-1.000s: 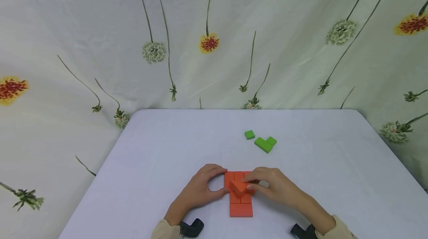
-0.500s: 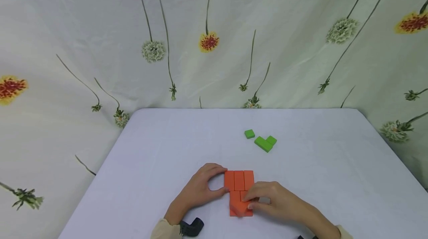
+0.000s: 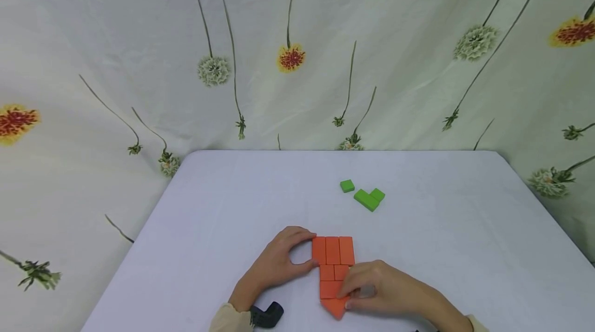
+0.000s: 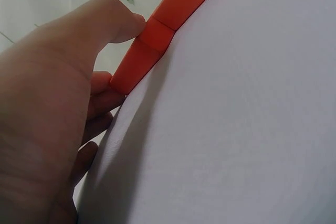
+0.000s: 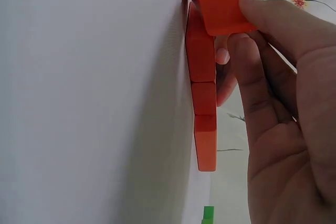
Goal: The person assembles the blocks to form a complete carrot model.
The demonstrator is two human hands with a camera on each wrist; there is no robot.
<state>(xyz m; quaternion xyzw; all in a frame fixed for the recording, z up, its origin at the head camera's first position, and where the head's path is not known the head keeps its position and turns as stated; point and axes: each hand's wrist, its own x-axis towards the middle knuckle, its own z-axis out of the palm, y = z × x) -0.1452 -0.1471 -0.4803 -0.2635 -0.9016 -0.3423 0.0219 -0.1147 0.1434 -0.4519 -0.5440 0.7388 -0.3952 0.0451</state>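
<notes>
Flat orange wooden blocks lie edge to edge in a narrow column: a top row of upright blocks [image 3: 332, 250], smaller blocks [image 3: 327, 272] below, then a wide block [image 3: 329, 289]. At its near end is an orange triangular block [image 3: 334, 308], point toward me. My right hand [image 3: 383, 288] pinches this triangle between thumb and fingers; in the right wrist view the piece tilts above the row. My left hand [image 3: 279, 259] holds the top-left orange block [image 4: 137, 66] by its ends, forefinger at the far corner and thumb at the near one.
Farther back on the white table [image 3: 232, 192] lie a small green block [image 3: 347, 186] and a green L-shaped group [image 3: 369, 200]. A flower-print cloth [image 3: 260, 22] hangs behind the table. A black strap piece [image 3: 267, 315] is at the left wrist.
My right hand has carried the triangular block from over the top rows toward me, down to the column's near end. The left hand has stayed on the top-left block.
</notes>
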